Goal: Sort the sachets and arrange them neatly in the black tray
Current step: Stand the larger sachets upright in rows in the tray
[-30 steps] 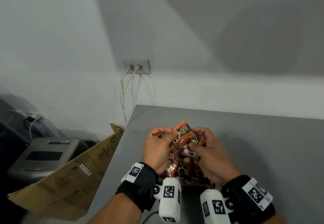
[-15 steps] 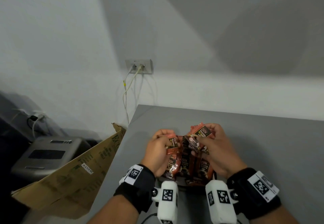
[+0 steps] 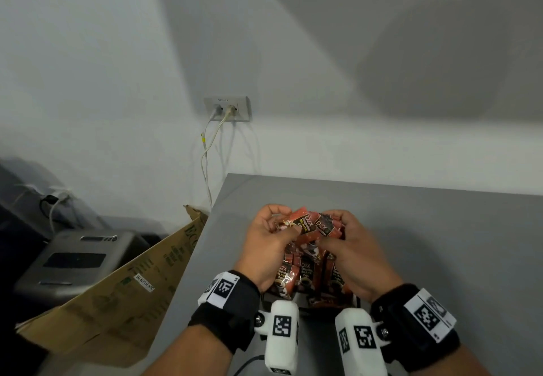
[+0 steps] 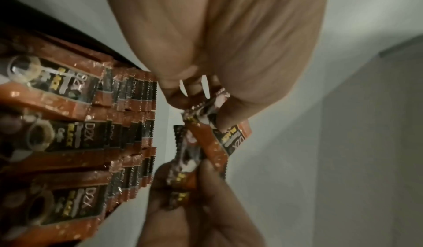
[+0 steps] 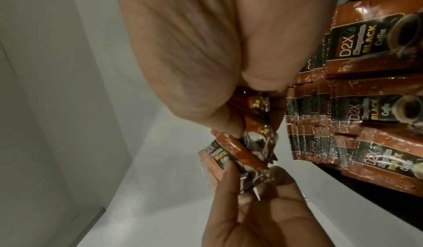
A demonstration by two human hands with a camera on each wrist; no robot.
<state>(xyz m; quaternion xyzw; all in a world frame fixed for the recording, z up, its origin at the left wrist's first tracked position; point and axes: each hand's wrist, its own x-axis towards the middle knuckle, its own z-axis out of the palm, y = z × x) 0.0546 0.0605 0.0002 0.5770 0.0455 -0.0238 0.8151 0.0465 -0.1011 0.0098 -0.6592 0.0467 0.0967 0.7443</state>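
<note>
Left hand (image 3: 266, 239) pinches loose sachets (image 3: 311, 225), lower centre of frame; right hand (image 3: 348, 246) grip curled on same bunch, above filed sachet rows (image 3: 305, 275) in black tray (image 3: 357, 302) on worktop (image 3: 440, 228)

Risk: slick foil slips from shared grip, drops skewed onto rows, knocks neat stacks crooked

Both hands (image 5: 228, 106) pinch sachets (image 5: 238, 153); stacked sachets (image 5: 357, 106) right.
</note>
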